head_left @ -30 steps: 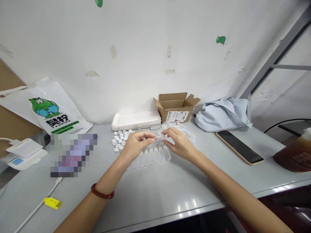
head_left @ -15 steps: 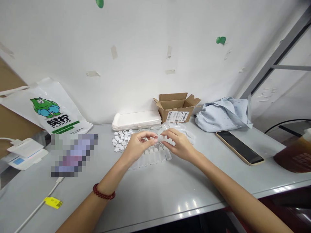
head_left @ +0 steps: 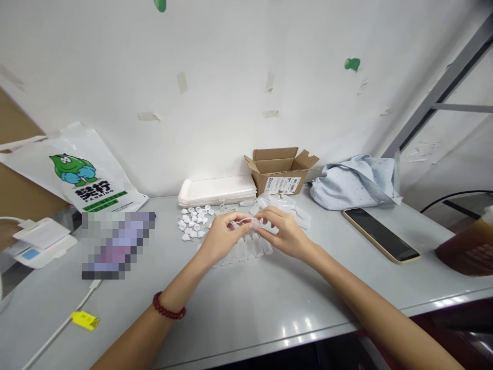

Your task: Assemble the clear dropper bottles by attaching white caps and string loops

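Note:
My left hand (head_left: pixel 222 235) pinches a thin white cord (head_left: pixel 243 219) between thumb and fingertips. My right hand (head_left: pixel 284 231) is closed on a small clear plastic bottle (head_left: pixel 259 222), mostly hidden by the fingers. Both sets of fingertips meet over the table, and the cord runs to the bottle's end. Below them lies a row of clear plastic bottles (head_left: pixel 246 249), partly covered by my left hand. Small white caps (head_left: pixel 192 223) are scattered to the left. Behind my hands are a few loose cords (head_left: pixel 227 207) and a pile of clear bottles (head_left: pixel 287 203).
A stack of white trays (head_left: pixel 217 189) and an open cardboard box (head_left: pixel 278 177) stand against the wall. To the right are a light blue cloth bag (head_left: pixel 352 182), a phone (head_left: pixel 379 235) and a brown drink cup (head_left: pixel 466 252). A white charging cable (head_left: pixel 54 336) crosses the left side.
My left hand has shifted slightly right and turned, bringing its fingertips against those of my right hand. The cord shows more clearly at the bottle. My right hand has hardly moved.

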{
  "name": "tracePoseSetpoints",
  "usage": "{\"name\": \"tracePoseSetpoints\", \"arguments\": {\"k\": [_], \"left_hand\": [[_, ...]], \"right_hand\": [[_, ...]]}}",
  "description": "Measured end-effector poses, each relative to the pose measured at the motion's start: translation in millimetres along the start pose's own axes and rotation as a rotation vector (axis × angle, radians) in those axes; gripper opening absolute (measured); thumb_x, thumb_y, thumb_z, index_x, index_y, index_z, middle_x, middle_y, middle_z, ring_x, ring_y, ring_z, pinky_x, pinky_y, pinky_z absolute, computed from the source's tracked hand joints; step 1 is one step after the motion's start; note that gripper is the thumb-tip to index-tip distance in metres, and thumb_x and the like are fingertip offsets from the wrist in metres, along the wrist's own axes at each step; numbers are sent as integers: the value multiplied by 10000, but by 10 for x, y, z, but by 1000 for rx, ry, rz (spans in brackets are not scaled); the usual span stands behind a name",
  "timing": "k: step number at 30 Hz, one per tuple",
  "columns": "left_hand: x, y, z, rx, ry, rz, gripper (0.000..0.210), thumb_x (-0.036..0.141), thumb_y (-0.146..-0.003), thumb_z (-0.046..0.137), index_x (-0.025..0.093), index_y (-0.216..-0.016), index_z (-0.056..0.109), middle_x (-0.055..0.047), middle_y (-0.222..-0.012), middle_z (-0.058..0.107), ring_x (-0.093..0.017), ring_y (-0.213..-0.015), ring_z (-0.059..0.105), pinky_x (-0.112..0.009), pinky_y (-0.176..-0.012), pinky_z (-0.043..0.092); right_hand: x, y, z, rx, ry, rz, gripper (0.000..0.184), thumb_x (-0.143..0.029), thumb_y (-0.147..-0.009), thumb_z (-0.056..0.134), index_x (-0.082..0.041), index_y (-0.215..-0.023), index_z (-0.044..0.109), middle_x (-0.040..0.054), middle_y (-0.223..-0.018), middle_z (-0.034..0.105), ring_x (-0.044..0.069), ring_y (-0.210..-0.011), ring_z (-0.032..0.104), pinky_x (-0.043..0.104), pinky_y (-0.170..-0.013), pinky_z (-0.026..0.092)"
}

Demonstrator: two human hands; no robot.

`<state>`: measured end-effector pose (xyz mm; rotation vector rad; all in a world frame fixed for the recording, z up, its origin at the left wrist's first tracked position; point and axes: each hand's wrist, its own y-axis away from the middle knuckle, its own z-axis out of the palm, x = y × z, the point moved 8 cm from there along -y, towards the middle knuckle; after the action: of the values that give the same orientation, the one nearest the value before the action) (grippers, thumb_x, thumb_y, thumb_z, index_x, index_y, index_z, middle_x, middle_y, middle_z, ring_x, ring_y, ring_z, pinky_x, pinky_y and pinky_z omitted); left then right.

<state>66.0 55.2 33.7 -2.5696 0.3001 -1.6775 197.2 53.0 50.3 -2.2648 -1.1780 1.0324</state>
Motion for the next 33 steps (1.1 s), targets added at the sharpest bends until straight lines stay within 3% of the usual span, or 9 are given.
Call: {"name": "tracePoseSetpoints", "arguments": {"k": [6,10,15,18,22,33], "left_hand": [[11,-1,15,-1,6,15,177,351,-789,623,212,-860,706,-8,-833,714,-184,-764,620,-278,-661,428],[7,6,0,19,23,5,181,341,-781,631,202,-871,705,-29,-907,721,-201,-826,629,-293,-703,447],[65,23,-9,36,-4,73,199,363,-785,633,210,-905,671,-44,-993,699,-212,-911,612,-312,-762,455],[142,56,12,25,-69,157,351,410,-744,684,243,-1044,612,-51,-1125,646,-238,-1043,567,-338,-828,444],[237,104,64,8,-207,270,537,396,-697,741,275,-1175,527,-57,-1244,571,-269,-1159,486,-392,-912,419],[334,188,160,37,-369,489,522,350,-730,734,272,-1194,507,-83,-1207,542,-293,-1166,450,-458,-967,393]], "right_hand": [[19,-2,5,-6,-28,32,127,-261,-871,554,-184,-964,597,73,-884,635,150,-726,562,271,-589,462],[64,-27,-7,-23,-150,152,140,-281,-838,583,-188,-939,615,58,-859,635,146,-722,557,261,-575,454],[236,-6,39,-87,-534,473,165,-316,-780,629,-184,-878,639,34,-846,630,145,-746,565,272,-621,468],[291,12,57,-81,-777,571,144,-289,-749,646,-184,-847,657,31,-869,636,136,-737,554,263,-616,449],[327,40,96,-93,-968,643,137,-241,-730,651,-183,-849,686,43,-881,645,132,-738,547,250,-607,430],[293,68,217,-183,-1091,701,168,-214,-736,596,-168,-851,710,62,-865,674,139,-733,571,244,-601,440]]}}
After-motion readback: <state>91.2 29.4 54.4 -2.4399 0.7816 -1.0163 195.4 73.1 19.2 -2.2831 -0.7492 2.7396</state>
